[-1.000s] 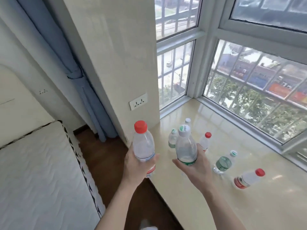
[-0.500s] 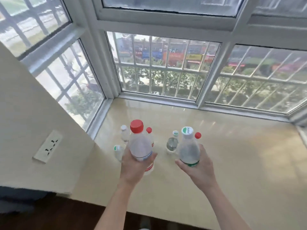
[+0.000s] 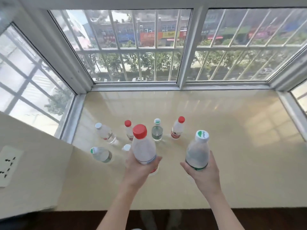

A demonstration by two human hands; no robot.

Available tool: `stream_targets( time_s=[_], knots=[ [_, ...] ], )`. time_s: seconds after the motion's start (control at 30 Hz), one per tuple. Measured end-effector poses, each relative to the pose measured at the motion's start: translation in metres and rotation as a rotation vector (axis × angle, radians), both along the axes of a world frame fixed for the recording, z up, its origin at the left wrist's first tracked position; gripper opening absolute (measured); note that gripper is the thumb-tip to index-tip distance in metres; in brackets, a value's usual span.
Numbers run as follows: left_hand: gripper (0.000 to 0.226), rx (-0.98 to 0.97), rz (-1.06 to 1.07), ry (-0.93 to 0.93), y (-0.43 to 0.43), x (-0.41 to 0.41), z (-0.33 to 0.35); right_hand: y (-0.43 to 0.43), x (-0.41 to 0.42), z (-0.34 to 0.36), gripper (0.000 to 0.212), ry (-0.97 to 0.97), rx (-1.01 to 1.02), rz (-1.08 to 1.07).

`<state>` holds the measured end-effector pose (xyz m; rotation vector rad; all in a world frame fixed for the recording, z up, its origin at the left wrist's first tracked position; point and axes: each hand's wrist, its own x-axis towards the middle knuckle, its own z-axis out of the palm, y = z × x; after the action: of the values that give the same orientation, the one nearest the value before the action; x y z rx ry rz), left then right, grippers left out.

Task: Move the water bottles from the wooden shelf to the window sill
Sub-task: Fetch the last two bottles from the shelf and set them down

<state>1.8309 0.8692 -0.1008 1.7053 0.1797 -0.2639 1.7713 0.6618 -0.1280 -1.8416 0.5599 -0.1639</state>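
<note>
Two clear plastic bottles are held upright above the glossy cream window sill (image 3: 216, 130): left hand (image 3: 139, 170) wrapped around the red-capped bottle (image 3: 143, 146), right hand (image 3: 202, 173) around the green-and-white-capped bottle (image 3: 197, 151).

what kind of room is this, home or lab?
Likely a home, an upper-floor bay window: a deep beige window sill framed by barred windows overlooking a shop street, and a wall socket at the left.

barred bay window (image 3: 137, 47), daylight, wall socket (image 3: 8, 165)
</note>
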Motion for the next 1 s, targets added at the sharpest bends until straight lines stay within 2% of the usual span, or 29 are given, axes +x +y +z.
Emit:
stream_targets(
  time_s=[0.13, 0.23, 0.43, 0.6, 0.77, 1.0],
  knots=[
    [0.051, 0.007, -0.019, 0.003, -0.02, 0.014, -0.035, -0.01, 0.003, -0.04, 0.068, 0.038, 0.078, -0.036],
    [0.063, 0.018, -0.036, 0.028, -0.029, 0.021, -0.074, -0.011, 0.01, -0.076, 0.068, 0.062, 0.098, -0.012],
    [0.067, 0.091, -0.056, 0.047, -0.04, 0.038, -0.17, -0.028, 0.034, -0.16, 0.06, 0.107, 0.114, 0.053],
    [0.062, 0.091, -0.039, 0.061, -0.053, 0.055, -0.232, -0.035, 0.059, -0.222, 0.06, 0.137, 0.11, 0.089],
    [0.067, 0.106, -0.02, 0.056, -0.056, 0.068, -0.272, -0.039, 0.089, -0.251, 0.078, 0.126, 0.065, 0.067],
    [0.065, 0.11, -0.033, 0.012, -0.05, 0.068, -0.29, -0.044, 0.104, -0.267, 0.075, 0.089, 0.036, 0.092]
  ],
)
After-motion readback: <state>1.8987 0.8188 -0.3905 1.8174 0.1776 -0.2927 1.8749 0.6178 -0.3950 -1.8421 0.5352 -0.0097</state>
